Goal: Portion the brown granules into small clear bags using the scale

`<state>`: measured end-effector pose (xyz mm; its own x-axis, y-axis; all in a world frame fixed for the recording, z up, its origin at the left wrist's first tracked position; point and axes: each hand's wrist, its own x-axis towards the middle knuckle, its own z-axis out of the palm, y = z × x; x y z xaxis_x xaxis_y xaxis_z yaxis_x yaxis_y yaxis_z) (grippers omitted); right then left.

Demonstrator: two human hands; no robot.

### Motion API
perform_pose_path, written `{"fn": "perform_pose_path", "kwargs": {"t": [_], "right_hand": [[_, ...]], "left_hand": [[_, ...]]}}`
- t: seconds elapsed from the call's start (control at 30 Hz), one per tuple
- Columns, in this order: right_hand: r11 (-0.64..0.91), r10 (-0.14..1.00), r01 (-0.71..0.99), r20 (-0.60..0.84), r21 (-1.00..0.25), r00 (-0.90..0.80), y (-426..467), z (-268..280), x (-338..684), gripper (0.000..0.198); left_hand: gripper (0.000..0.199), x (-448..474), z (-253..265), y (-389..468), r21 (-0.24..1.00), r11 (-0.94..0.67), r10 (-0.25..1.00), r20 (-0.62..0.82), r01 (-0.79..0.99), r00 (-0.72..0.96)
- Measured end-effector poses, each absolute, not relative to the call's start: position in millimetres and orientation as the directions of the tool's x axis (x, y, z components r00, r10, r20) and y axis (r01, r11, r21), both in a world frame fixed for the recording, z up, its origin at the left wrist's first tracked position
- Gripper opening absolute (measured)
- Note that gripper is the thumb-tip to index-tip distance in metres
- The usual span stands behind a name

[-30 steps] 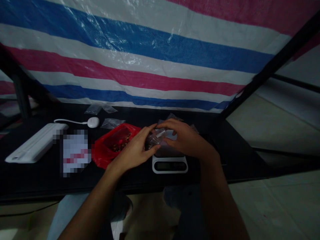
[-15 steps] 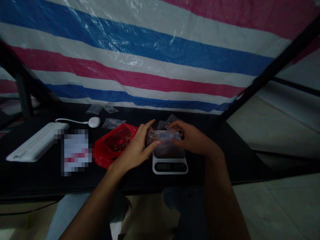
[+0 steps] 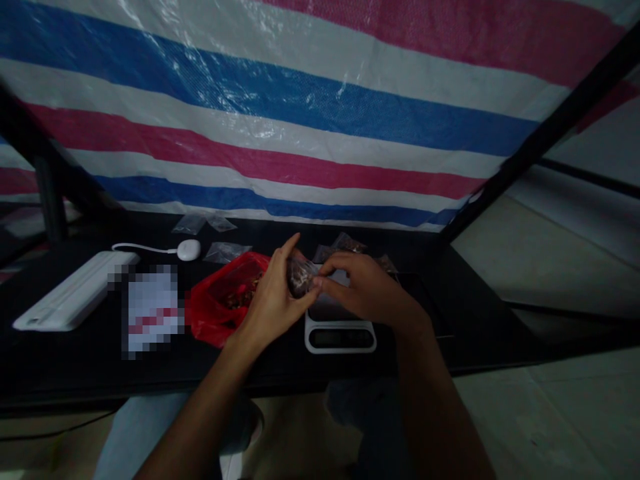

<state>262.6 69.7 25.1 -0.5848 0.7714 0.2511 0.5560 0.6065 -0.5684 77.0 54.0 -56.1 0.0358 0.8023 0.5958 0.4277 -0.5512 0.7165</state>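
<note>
My left hand (image 3: 274, 293) is closed around a small clear plastic bag (image 3: 301, 276) with brown and pale bits in it. My right hand (image 3: 367, 287) pinches the edge of the same bag between thumb and fingers, its fingertips close to the left thumb. Below the right hand stands a white digital scale (image 3: 340, 339) with a dark display, and its plate is partly covered by that hand. Beside my left wrist lies an open red plastic bag (image 3: 207, 319) with brown dried pieces inside.
Several small filled bags (image 3: 349, 242) lie behind the scale. Flat clear bags (image 3: 227, 252) rest at the back left. Further left are a white cable with a round end (image 3: 189, 250), a blurred-out packet (image 3: 153, 307) and a long white block (image 3: 75, 290). A striped sheet (image 3: 300, 120) hangs behind the black table.
My right hand has moved left over the scale and now meets the bag at my left hand. The view has shifted slightly, and more of the filled bags show behind.
</note>
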Motion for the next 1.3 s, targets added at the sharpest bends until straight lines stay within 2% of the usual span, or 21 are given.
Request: {"fn": "perform_pose_path", "kwargs": {"t": [0.1, 0.13, 0.23, 0.3, 0.67, 0.93, 1.13, 1.3], "right_hand": [[0.611, 0.766, 0.513, 0.288, -0.603, -0.574, 75.5, 21.5, 262.5, 0.01], [0.611, 0.768, 0.498, 0.306, -0.616, -0.563, 77.1, 21.2, 263.5, 0.01], [0.61, 0.778, 0.476, 0.362, -0.634, -0.514, 79.7, 22.9, 266.9, 0.011], [0.613, 0.777, 0.465, 0.38, -0.638, -0.502, 80.3, 24.3, 268.2, 0.011], [0.668, 0.719, 0.358, 0.441, -0.653, -0.537, 83.6, 20.8, 268.7, 0.013], [0.692, 0.696, 0.385, 0.421, -0.61, -0.582, 83.6, 16.0, 261.5, 0.012], [0.693, 0.689, 0.37, 0.416, -0.619, -0.594, 80.6, 16.4, 256.6, 0.007], [0.715, 0.67, 0.328, 0.472, -0.617, -0.573, 81.3, 15.1, 253.8, 0.01]], "left_hand": [[0.098, 73.4, -53.1, 51.5, 0.777, -0.536, 0.833, 0.549, 0.331, 0.061], [0.094, 70.9, -51.1, 50.5, 0.813, -0.515, 0.854, 0.514, 0.272, 0.082], [0.051, 61.8, -43.4, 47.9, 0.912, -0.392, 0.918, 0.38, 0.122, 0.116], [0.038, 57.1, -38.3, 47.5, 0.94, -0.329, 0.942, 0.321, 0.084, 0.095], [0.028, 51.3, -25.4, 47.3, 0.96, -0.278, 0.953, 0.271, -0.038, -0.132], [0.023, 56.8, -20.2, 40.8, 0.943, -0.309, 0.934, 0.325, 0.122, -0.151], [0.037, 62.7, -19.8, 38.7, 0.955, -0.291, 0.938, 0.296, 0.056, -0.178], [0.035, 63.0, -21.8, 38.1, 0.959, -0.282, 0.953, 0.284, 0.031, -0.103]]}}
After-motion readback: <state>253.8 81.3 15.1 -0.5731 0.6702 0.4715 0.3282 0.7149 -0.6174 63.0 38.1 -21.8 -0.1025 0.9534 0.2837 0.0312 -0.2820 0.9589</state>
